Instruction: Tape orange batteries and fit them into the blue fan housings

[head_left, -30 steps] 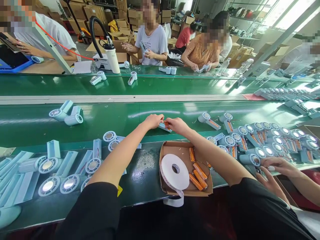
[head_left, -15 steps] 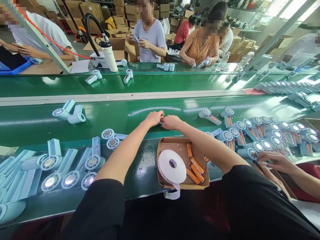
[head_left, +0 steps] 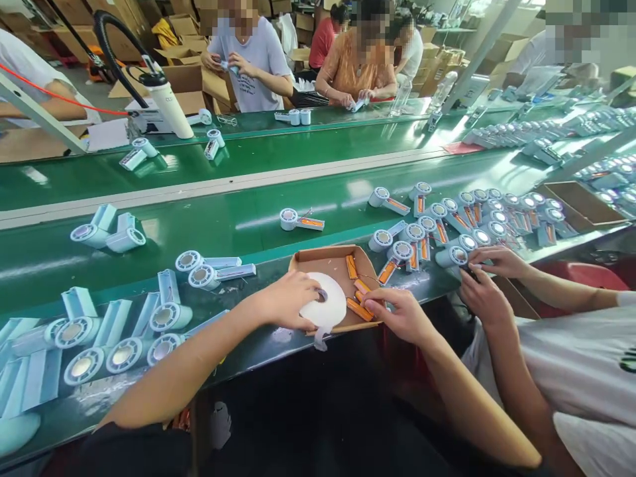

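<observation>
My left hand (head_left: pixel 287 299) rests on a white roll of tape (head_left: pixel 325 306) lying in a shallow cardboard tray (head_left: pixel 318 258) at the near edge of the green belt. My right hand (head_left: pixel 397 313) reaches into the same tray, fingertips on one of several orange batteries (head_left: pixel 360 308); I cannot tell whether it grips one. A light-blue fan body with an orange battery fitted (head_left: pixel 300 220) lies alone on the belt beyond the tray.
Light-blue fan shells (head_left: pixel 119 331) lie at my left. A cluster of fan bodies with batteries (head_left: pixel 462 218) lies at right, where a co-worker's hands (head_left: pixel 484 278) handle one. Across the conveyor (head_left: pixel 199 192), people work among cardboard boxes and a white bottle (head_left: pixel 169 106).
Both my hands left the fan body on the belt and drew back to the cardboard tray. The view swung to the right.
</observation>
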Tool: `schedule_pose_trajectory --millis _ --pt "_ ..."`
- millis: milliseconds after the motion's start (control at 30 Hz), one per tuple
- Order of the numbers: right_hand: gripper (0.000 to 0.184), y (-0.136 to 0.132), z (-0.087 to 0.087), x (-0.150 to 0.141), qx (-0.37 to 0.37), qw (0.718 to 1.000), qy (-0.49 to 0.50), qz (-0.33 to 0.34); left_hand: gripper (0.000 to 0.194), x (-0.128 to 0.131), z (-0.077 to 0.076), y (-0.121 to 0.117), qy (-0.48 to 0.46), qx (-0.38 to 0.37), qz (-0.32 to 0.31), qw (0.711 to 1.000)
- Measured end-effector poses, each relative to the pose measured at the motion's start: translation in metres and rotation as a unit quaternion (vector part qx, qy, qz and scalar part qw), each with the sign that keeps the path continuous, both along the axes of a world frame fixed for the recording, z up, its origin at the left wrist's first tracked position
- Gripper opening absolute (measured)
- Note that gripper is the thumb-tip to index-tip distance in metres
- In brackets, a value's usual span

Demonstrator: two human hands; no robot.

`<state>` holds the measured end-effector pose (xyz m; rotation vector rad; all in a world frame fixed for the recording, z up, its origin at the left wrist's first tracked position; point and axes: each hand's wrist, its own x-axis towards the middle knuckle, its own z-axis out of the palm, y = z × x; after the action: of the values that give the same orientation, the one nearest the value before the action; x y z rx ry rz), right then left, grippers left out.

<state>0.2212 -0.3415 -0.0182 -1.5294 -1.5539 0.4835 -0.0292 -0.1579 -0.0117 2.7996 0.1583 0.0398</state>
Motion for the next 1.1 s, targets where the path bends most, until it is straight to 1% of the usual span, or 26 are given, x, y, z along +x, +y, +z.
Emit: schedule_pose_trajectory --millis 67,167,233,300,367,400,433,467,500,533,600,633,667,700,733,767,800,833,867,900,933,967,1000,1033,1067,1100 --pt "0.029 -0.012 -0.005 -0.011 -0.021 0.999 0.035 -0.023 0.044 -0.001 0.011 -0.003 0.013 0.002 0.010 1.000" --pt "0.036 -0.018 -0.010 -0.032 -0.078 0.988 0.130 -0.036 0.042 -0.010 0.027 -0.011 -0.049 0.003 0.045 0.998" --pt "0.044 -0.018 -0.013 -0.048 -0.136 0.972 0.191 -0.005 0.047 -0.022 0.030 -0.020 -0.112 0.024 0.072 0.991" --pt "0.051 -0.018 -0.015 -0.065 -0.186 0.960 0.202 0.057 0.055 -0.037 0.026 -0.029 -0.158 0.065 0.094 0.981" --pt "0.058 -0.019 -0.014 -0.078 -0.210 0.954 0.151 0.149 0.061 -0.054 0.016 -0.033 -0.193 0.112 0.130 0.966" --pt "0.058 -0.019 -0.012 -0.081 -0.213 0.948 0.107 0.209 0.062 -0.062 0.009 -0.033 -0.208 0.129 0.158 0.957" --pt "0.053 -0.019 -0.009 -0.083 -0.214 0.938 0.057 0.266 0.063 -0.070 0.002 -0.032 -0.220 0.140 0.190 0.947" --pt "0.043 -0.017 -0.006 -0.081 -0.217 0.929 0.001 0.300 0.063 -0.078 -0.005 -0.031 -0.230 0.146 0.224 0.936" --pt "0.032 -0.013 -0.002 -0.077 -0.223 0.925 -0.054 0.303 0.064 -0.084 -0.013 -0.030 -0.238 0.146 0.256 0.925" --pt "0.025 -0.008 0.001 -0.071 -0.225 0.931 -0.099 0.272 0.064 -0.089 -0.020 -0.031 -0.245 0.144 0.282 0.916" --pt "0.025 0.007 0.006 -0.055 -0.216 0.947 -0.189 0.146 0.065 -0.093 -0.032 -0.035 -0.262 0.138 0.313 0.902" --pt "0.026 0.015 0.007 -0.046 -0.210 0.943 -0.244 0.083 0.065 -0.092 -0.037 -0.039 -0.271 0.135 0.318 0.898" --pt "0.026 0.023 0.008 -0.039 -0.209 0.930 -0.301 0.042 0.066 -0.091 -0.041 -0.044 -0.280 0.132 0.315 0.897" --pt "0.025 0.030 0.008 -0.032 -0.212 0.911 -0.353 0.022 0.066 -0.089 -0.044 -0.048 -0.285 0.130 0.309 0.898" --pt "0.023 0.035 0.006 -0.028 -0.220 0.890 -0.400 0.014 0.067 -0.086 -0.046 -0.053 -0.288 0.128 0.301 0.900" --pt "0.021 0.040 0.005 -0.024 -0.226 0.875 -0.428 0.017 0.068 -0.083 -0.047 -0.058 -0.289 0.127 0.294 0.902" --pt "0.019 0.043 0.003 -0.022 -0.227 0.874 -0.428 0.027 0.069 -0.081 -0.048 -0.063 -0.286 0.127 0.287 0.905" --pt "0.015 0.044 0.002 -0.021 -0.219 0.887 -0.404 0.041 0.069 -0.080 -0.048 -0.066 -0.283 0.127 0.281 0.908" --pt "0.012 0.045 0.000 -0.020 -0.203 0.910 -0.358 0.056 0.069 -0.079 -0.047 -0.070 -0.281 0.127 0.276 0.910" --pt "0.012 0.046 -0.001 -0.020 -0.186 0.936 -0.290 0.071 0.069 -0.078 -0.046 -0.072 -0.280 0.128 0.271 0.912" --pt "0.015 0.046 -0.002 -0.020 -0.168 0.962 -0.197 0.085 0.069 -0.079 -0.045 -0.074 -0.281 0.130 0.266 0.913" --pt "0.019 0.046 -0.003 -0.021 -0.148 0.980 -0.087 0.096 0.068 -0.080 -0.044 -0.076 -0.282 0.133 0.261 0.914" --pt "0.025 0.046 -0.003 -0.023 -0.126 0.986 0.026 0.103 0.066 -0.081 -0.043 -0.077 -0.283 0.138 0.257 0.914" --pt "0.033 0.046 -0.003 -0.025 -0.103 0.981 0.130 0.103 0.064 -0.082 -0.042 -0.077 -0.284 0.146 0.253 0.913" --pt "0.041 0.046 -0.002 -0.029 -0.078 0.968 0.216 0.097 0.061 -0.083 -0.041 -0.077 -0.284 0.155 0.248 0.913" --pt "0.047 0.046 0.000 -0.033 -0.054 0.956 0.276 0.088 0.059 -0.085 -0.040 -0.077 -0.281 0.165 0.244 0.913"
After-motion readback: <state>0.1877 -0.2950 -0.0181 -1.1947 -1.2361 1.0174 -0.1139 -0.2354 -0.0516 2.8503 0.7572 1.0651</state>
